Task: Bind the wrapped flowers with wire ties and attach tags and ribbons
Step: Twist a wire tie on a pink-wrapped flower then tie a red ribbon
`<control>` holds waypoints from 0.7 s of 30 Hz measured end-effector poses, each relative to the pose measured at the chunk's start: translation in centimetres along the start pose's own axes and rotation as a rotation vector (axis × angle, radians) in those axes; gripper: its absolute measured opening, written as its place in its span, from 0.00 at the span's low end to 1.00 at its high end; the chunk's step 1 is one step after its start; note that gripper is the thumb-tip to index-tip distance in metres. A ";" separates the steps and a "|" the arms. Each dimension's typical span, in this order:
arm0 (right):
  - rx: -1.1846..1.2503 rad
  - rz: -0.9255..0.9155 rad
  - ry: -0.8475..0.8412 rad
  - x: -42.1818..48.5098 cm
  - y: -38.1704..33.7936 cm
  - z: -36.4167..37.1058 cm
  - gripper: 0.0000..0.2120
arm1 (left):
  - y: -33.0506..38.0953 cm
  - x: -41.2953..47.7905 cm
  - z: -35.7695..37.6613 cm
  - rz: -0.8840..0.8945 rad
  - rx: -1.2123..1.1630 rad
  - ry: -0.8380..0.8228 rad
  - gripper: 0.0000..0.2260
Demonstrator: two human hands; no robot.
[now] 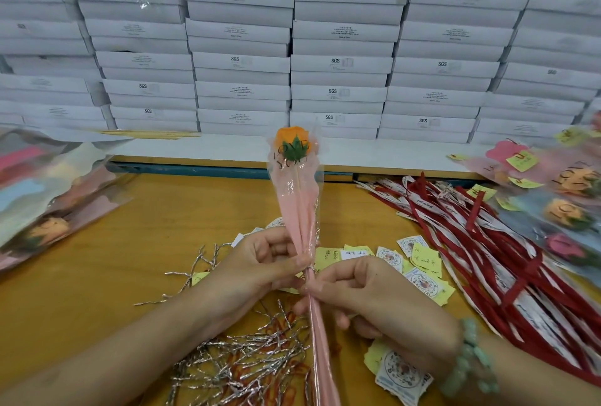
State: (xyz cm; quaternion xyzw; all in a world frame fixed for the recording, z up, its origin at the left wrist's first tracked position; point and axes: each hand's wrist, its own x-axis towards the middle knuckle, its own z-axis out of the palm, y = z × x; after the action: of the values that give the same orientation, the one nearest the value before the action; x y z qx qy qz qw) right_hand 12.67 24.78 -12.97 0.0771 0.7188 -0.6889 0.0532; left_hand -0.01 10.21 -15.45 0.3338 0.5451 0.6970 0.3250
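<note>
- A heap of silver twisted wire ties point(247, 360) lies on the yellow wooden table point(130, 243), under and just near-side of the left hand point(263, 262); a few loose ties are scattered to that hand's left.
- Small yellow and white printed paper tags point(422, 275) are spread beyond and beneath the right hand point(374, 301), some of them hidden by it.
- Long red and white ribbons point(487, 243) fan out to the right of the right hand. Further right lies a pile of wrapped flowers with yellow tags point(572, 197).
- Well to the left of the left hand lies a stack of clear-wrapped flowers in mixed colours point(48, 197).
- A wall of flat white cardboard boxes point(341, 64) rises beyond the table.
- The right wrist wears a pale green bead bracelet point(468, 360).
- The orange flower in a pink and clear cone sleeve point(297, 197) stands nearly upright. Its long axis runs from the bottom edge of the view up and away, with the bloom at the far top end and the narrow pink tail pointing towards the person.
- The flower passes between the two hands, held above the table, with the bloom well above them.
- The left hand's fingers curl round the gathered neck of the sleeve.
- The right hand pinches the sleeve just below, touching the left hand.
- Whether a tie sits on the neck cannot be told.
</note>
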 end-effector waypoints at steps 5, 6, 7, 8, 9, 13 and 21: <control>-0.059 -0.005 0.007 -0.3 -0.1 0.1 0.12 | 0.0 -0.1 0.2 -0.011 0.023 0.004 0.14; -0.072 -0.016 0.001 -0.3 -0.2 0.1 0.12 | 0.0 -0.1 0.3 -0.012 0.017 0.006 0.14; -0.098 -0.029 0.000 -0.3 -0.3 0.0 0.12 | 0.0 -0.1 0.3 -0.014 0.011 0.011 0.14; -0.148 -0.048 0.005 -0.4 -0.5 -0.1 0.12 | 0.0 -0.1 0.3 -0.016 0.010 0.018 0.14; -0.227 -0.073 0.016 -0.4 -0.9 -0.2 0.13 | 0.1 -0.1 0.3 -0.018 0.012 0.026 0.15; -0.736 -0.157 0.129 -0.7 -2.7 -2.3 0.13 | 0.1 -0.1 0.4 -0.034 0.026 0.045 0.16; -1.780 0.233 0.643 0.2 -1.9 -10.6 0.13 | 0.1 -0.1 0.3 -0.052 0.044 0.036 0.17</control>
State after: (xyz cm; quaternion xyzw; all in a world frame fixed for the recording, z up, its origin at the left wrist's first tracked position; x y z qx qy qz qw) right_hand 12.42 35.32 -10.62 0.2650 0.9475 0.1747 -0.0395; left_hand 0.31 10.24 -15.28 0.3140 0.5746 0.6819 0.3259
